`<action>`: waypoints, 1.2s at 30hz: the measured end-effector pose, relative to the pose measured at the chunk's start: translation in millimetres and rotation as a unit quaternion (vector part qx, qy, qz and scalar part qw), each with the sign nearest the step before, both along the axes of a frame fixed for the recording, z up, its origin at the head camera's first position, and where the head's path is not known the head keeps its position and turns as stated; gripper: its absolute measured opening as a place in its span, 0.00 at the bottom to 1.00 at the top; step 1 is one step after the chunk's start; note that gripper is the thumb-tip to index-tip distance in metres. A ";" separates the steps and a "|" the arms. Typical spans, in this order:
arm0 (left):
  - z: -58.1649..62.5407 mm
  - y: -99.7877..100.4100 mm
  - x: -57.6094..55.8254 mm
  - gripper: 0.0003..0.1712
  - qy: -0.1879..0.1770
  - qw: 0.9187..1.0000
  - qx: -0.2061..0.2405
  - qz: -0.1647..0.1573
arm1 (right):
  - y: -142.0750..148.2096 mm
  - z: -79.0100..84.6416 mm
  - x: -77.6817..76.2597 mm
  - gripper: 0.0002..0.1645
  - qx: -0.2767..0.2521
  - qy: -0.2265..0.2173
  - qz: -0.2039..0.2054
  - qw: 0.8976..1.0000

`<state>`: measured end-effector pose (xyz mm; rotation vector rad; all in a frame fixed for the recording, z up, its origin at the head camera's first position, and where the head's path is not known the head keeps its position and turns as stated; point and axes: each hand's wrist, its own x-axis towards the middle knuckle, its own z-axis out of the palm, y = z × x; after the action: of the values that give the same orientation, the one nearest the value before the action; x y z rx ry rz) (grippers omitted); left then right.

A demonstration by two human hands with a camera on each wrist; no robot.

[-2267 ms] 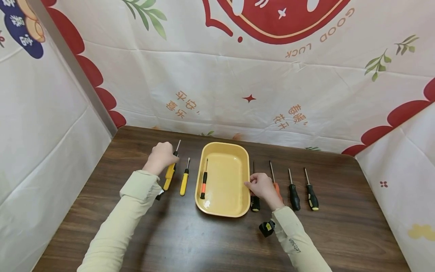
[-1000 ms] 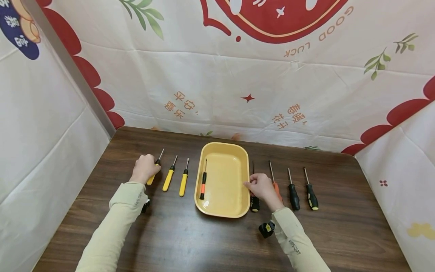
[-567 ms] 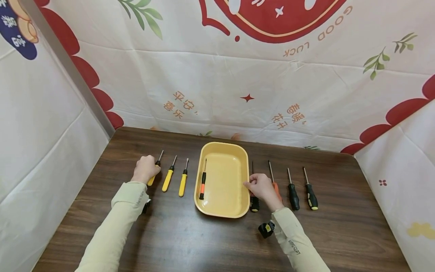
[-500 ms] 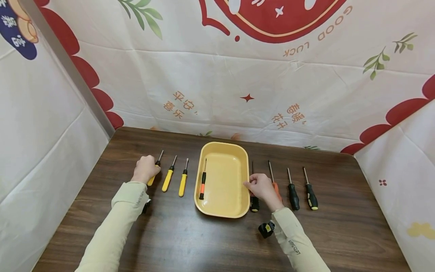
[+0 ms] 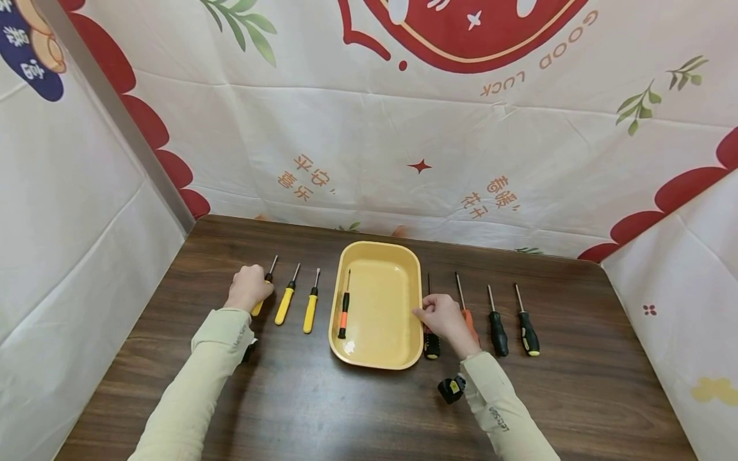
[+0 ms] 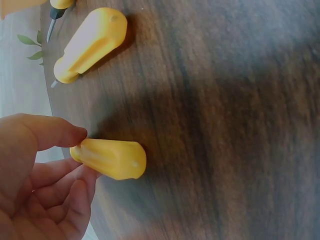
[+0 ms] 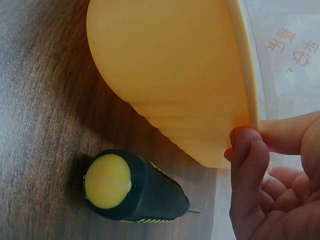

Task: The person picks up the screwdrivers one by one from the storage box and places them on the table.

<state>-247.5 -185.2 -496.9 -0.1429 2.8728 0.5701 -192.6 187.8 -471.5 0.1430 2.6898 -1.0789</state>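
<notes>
In the left wrist view, my left hand (image 6: 47,175) pinches a yellow-handled screwdriver (image 6: 115,159) between thumb and fingers, low over the table. The head view shows that hand (image 5: 248,287) at the left end of a row, beside two more yellow screwdrivers (image 5: 285,305) (image 5: 310,312). My right hand (image 5: 442,317) grips the right rim of a yellow tray (image 5: 380,365), thumb on one side and fingers on the other. Inside the tray, along its left side, lies a small black and orange screwdriver (image 5: 344,314). Below the right hand is a black and yellow screwdriver (image 7: 145,190).
Right of the tray lie an orange screwdriver (image 5: 469,323), partly behind the right hand, and two black-handled screwdrivers (image 5: 498,333) (image 5: 528,333). The brown wooden table (image 5: 346,416) ends at a white printed cloth (image 5: 375,147) at the back.
Between 2.3 and 1.0 seconds ago, my left hand moved left and nearer with the yellow screwdriver, from over the neighbouring one. Since then it has barely shifted. The right hand stays on the tray rim.
</notes>
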 end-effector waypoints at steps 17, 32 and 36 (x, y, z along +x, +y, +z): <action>3.6 0.0 2.5 0.10 -0.009 1.000 0.001 0.005 | -0.2 -1.1 0.0 0.07 0.002 0.004 0.000 1.000; 18.5 15.1 0.2 0.13 0.044 0.999 -0.004 -0.016 | 0.0 0.3 0.2 0.07 0.002 0.003 -0.001 1.000; 31.8 31.5 2.2 0.11 0.057 0.998 0.002 -0.023 | -0.8 -0.1 0.0 0.07 0.000 0.001 -0.001 1.000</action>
<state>-245.3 -153.7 -465.1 -0.0448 2.9763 0.5928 -192.6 187.0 -471.6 0.1433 2.6925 -1.0799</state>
